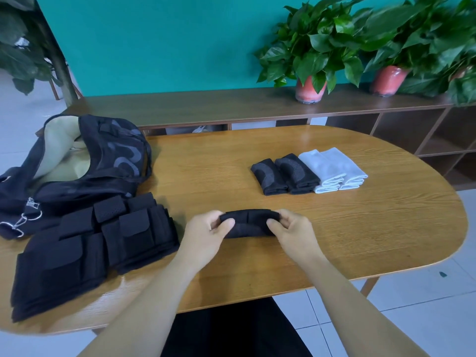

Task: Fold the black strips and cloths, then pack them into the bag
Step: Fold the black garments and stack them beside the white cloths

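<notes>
Frame centre: left hand [206, 231] and right hand [293, 231] pinch ends of black strip [248, 224], likely pressing fold flat; bag [85, 161] gapes upper left, ready for packing.

free room and obstacles on the oval table [386, 240]

the middle near part is taken by the left hand [206, 234] and the right hand [293, 231], which pinch the two ends of a folded black strip [248, 224] between them. on the left the open bag [85, 161] and just near of it a pile of black strips [85, 251] fill the table to its near edge, so no way through there. far right of the middle lie two black folded cloths [284, 173] touching two white folded cloths [334, 170]. bare wood stays between the hands and these cloths, in the far middle, and on the whole right end, where a hand can pass.
</notes>
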Demonstrator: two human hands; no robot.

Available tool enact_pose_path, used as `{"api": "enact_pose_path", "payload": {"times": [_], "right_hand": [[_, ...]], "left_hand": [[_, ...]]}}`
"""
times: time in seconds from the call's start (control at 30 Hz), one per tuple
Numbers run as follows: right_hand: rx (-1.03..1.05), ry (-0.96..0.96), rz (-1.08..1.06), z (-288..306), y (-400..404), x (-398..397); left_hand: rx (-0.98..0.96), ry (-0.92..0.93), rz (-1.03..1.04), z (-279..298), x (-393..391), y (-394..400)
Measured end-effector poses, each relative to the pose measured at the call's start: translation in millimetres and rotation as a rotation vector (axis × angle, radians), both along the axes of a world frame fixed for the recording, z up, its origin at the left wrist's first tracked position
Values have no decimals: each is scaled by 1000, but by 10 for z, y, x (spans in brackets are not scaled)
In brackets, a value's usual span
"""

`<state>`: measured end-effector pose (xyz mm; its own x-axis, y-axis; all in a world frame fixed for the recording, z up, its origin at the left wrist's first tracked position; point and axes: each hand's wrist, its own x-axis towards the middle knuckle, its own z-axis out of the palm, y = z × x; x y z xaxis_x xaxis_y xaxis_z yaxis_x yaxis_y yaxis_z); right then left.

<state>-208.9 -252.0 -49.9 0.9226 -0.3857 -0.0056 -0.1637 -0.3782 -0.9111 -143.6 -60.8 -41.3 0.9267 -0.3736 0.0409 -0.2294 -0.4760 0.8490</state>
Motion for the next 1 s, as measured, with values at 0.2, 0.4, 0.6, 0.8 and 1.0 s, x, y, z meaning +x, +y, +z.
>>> {"api": "enact_pose_path", "payload": {"times": [0.2,0.4,0.6,0.8,1.0], "right_hand": [[-253,124,-230,-39,106,280],[-412,159,-341,-144,206,421],[-537,139,-371,-187,209,438],[-517,137,-405,-187,155,448],[-649,-206,-384,-150,137,352]], "left_hand": [[119,-20,254,-25,187,-206],[303,-104,344,-136,247,-323],[317,-177,391,-200,221,-376],[241,-119,414,-155,199,-350],[324,-367,340,-49,81,-248]]}}
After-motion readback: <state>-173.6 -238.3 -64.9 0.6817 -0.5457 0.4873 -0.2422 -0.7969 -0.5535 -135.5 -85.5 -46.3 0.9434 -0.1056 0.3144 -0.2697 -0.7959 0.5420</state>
